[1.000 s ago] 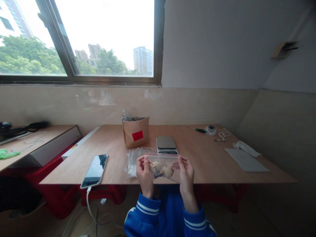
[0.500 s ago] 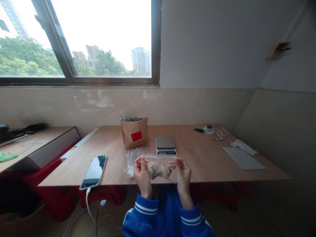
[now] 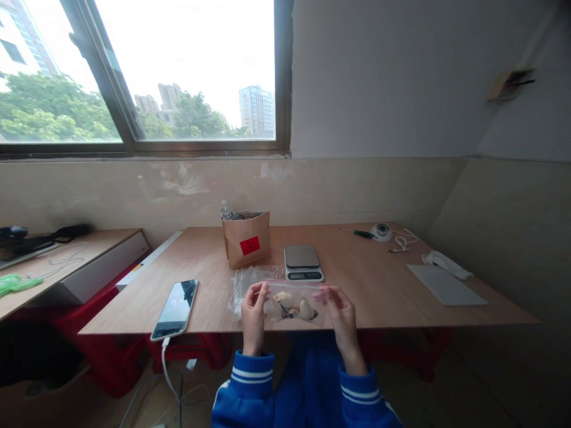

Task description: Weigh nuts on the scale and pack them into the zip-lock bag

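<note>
A clear zip-lock bag (image 3: pixel 292 304) is stretched between my two hands at the table's front edge. Inside it lie several pale, dark-edged pieces that look like dried mushrooms (image 3: pixel 306 310). My left hand (image 3: pixel 254 315) pinches the bag's upper left corner, while my right hand (image 3: pixel 341 315) pinches the upper right one. Just beyond the bag stands a digital kitchen scale (image 3: pixel 303 261) with a bare metal plate. A pile of clear plastic bags (image 3: pixel 243 288) lies left of the scale, partly behind my left hand.
Behind the plastic pile stands an open brown paper bag (image 3: pixel 247 241) with a red label. A charging smartphone (image 3: pixel 176 309) lies at the front left. Toward the back right are a screwdriver (image 3: pixel 363 234) and a white dome camera (image 3: pixel 381 232); a white sheet (image 3: pixel 446 285) lies nearer.
My hands have moved slightly apart, pulling the zip-lock bag's top wider. The pieces inside have shifted and spread lower. The whole view has moved a little.
</note>
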Tool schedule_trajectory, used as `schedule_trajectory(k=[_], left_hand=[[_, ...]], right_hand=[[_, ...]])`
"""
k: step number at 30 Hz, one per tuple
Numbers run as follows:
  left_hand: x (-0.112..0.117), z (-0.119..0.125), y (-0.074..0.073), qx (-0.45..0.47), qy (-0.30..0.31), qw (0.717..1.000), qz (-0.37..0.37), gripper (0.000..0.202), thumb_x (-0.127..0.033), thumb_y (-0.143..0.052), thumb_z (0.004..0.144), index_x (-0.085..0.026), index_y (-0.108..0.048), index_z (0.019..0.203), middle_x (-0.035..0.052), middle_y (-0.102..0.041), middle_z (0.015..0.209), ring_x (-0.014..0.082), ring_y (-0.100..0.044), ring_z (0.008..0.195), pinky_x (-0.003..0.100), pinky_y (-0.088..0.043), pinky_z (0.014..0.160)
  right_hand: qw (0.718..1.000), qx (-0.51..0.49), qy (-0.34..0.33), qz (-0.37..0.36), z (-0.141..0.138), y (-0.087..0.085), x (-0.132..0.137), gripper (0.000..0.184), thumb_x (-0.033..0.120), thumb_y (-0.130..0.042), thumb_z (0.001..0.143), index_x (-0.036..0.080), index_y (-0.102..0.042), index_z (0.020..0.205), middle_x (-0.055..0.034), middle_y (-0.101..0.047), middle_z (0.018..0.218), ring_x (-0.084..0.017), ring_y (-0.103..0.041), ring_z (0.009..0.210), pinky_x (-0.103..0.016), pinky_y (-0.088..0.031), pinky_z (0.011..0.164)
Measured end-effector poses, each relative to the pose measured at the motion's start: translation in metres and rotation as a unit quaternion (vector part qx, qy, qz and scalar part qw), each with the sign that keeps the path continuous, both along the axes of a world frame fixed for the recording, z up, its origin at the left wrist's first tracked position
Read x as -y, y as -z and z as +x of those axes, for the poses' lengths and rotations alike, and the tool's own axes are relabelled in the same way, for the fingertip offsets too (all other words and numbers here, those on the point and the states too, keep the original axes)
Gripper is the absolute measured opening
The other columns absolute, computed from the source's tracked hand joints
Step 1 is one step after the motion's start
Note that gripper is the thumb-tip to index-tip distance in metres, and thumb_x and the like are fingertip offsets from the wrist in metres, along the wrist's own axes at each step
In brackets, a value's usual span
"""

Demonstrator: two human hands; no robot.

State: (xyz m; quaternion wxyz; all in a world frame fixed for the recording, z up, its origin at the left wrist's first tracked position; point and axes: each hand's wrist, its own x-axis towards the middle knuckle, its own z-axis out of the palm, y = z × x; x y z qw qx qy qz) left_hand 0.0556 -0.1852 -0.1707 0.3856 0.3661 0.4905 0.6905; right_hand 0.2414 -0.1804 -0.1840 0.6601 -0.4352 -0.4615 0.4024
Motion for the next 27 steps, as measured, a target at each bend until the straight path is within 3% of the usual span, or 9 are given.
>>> schedule_trajectory(k=[5, 11, 19, 27], left_hand=[[-0.001, -0.002, 0.005, -0.061, 0.025, 0.998, -0.017, 0.039, -0.049, -0.068, 0.068, -0.015, -0.068, 0.088, 0.0052, -0.068, 0.086, 0.0192, -0.061, 0.085, 0.03, -0.046, 0.081], [-0.003, -0.003, 0.013, -0.064, 0.025, 0.997, -0.021, 0.038, -0.048, -0.067, 0.069, -0.014, -0.067, 0.087, 0.0047, -0.067, 0.082, 0.0177, -0.061, 0.079, 0.03, -0.048, 0.077], [0.0, -0.008, 0.018, -0.101, 0.033, 0.994, -0.026, 0.036, -0.048, -0.065, 0.072, -0.016, -0.067, 0.087, 0.0037, -0.066, 0.083, 0.0175, -0.064, 0.077, 0.027, -0.05, 0.07], [-0.002, -0.012, 0.023, -0.153, 0.023, 0.988, -0.012, 0.034, -0.049, -0.065, 0.072, -0.017, -0.069, 0.083, 0.0051, -0.068, 0.086, 0.0182, -0.061, 0.081, 0.029, -0.047, 0.074]], right_hand=[[0.998, -0.005, -0.007, -0.059, 0.009, 0.003, -0.003, 0.043, 0.057, -0.068, 0.069, 0.017, -0.069, 0.083, -0.0084, -0.074, 0.08, -0.024, -0.067, 0.081, -0.036, -0.05, 0.081], [0.995, -0.017, -0.05, -0.085, 0.018, 0.004, -0.002, 0.045, 0.055, -0.077, 0.057, 0.018, -0.069, 0.082, -0.0093, -0.074, 0.083, -0.026, -0.068, 0.085, -0.037, -0.051, 0.079], [0.998, 0.012, -0.005, -0.064, 0.022, 0.014, -0.003, 0.039, 0.052, -0.073, 0.064, 0.017, -0.07, 0.082, -0.0083, -0.073, 0.085, -0.024, -0.066, 0.087, -0.036, -0.05, 0.081], [0.997, 0.048, 0.013, -0.054, 0.025, 0.023, -0.005, 0.038, 0.049, -0.07, 0.068, 0.015, -0.068, 0.085, -0.0081, -0.071, 0.086, -0.023, -0.064, 0.085, -0.035, -0.048, 0.08]])
